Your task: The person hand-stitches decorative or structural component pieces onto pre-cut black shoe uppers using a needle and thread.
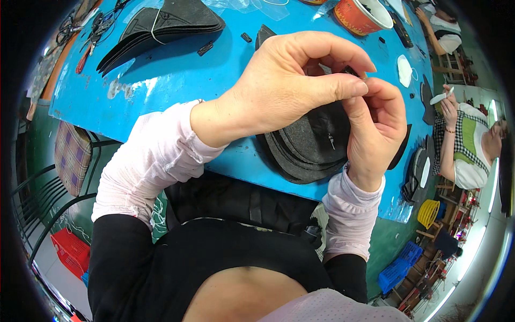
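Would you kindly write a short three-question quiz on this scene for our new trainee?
1. True or false: the left hand and the right hand have their fingertips close together and partly hide the dark layered stack from view.
2. Which colour is the outside of the tub on the blue table?
A) green
B) orange-red
C) purple
3. Fill in the blank: in the picture, the tied dark bundle lies to the ____ of the tub.

Key: 1 true; 2 B; 3 left.
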Demonstrator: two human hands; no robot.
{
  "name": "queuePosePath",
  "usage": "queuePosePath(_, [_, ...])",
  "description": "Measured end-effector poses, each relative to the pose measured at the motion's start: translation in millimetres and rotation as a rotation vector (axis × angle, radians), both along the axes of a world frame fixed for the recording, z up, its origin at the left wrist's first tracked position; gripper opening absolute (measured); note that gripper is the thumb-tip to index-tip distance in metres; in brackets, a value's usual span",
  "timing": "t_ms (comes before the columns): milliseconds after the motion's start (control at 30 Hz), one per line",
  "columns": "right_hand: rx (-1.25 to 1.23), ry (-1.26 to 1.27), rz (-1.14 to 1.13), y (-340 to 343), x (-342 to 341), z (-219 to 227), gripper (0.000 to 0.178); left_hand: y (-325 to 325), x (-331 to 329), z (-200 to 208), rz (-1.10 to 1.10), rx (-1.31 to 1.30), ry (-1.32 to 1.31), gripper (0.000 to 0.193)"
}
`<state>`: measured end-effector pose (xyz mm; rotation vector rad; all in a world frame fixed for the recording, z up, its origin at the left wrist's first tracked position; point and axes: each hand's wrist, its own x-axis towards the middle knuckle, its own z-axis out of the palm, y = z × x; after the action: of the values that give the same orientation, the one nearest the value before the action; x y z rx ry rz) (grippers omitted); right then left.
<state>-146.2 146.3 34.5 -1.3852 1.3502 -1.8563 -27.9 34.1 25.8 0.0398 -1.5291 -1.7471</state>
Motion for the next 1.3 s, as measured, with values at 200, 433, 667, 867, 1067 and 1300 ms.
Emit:
queuePosePath(200, [-0.028, -0.128, -0.002, 0, 4, -3, 0.021, 1, 3, -2, 0.105, -0.311, -0.031, 0.023])
queuePosePath(433, [0.02, -0.515, 0.142, 2, -11, 4, 0.024, -1, 0, 0, 0.233, -0.203, 0.021, 0.015])
queuePosePath(667, [0.241, 0.28, -0.213, -5, -18, -9, 0.026, -34, 14, -6, 0.506, -0.863, -0.266, 0.013])
queuePosePath(867, [0.277, 0.494, -0.269, -10, -15, -9, 0.025, -27, 18, -6, 0.49, -0.998, -0.373, 0.013])
queuePosePath(1067, [0.325, 0.622, -0.284, -11, -13, -7, 0.023, -19, 20, -3, 0.506, -1.098, -0.372, 0.011])
queuePosePath(1300, [0.339, 0.749, -0.375, -14, -3, -2, 0.018, -15, 16, -8, 0.507, -1.256, -0.408, 0.009])
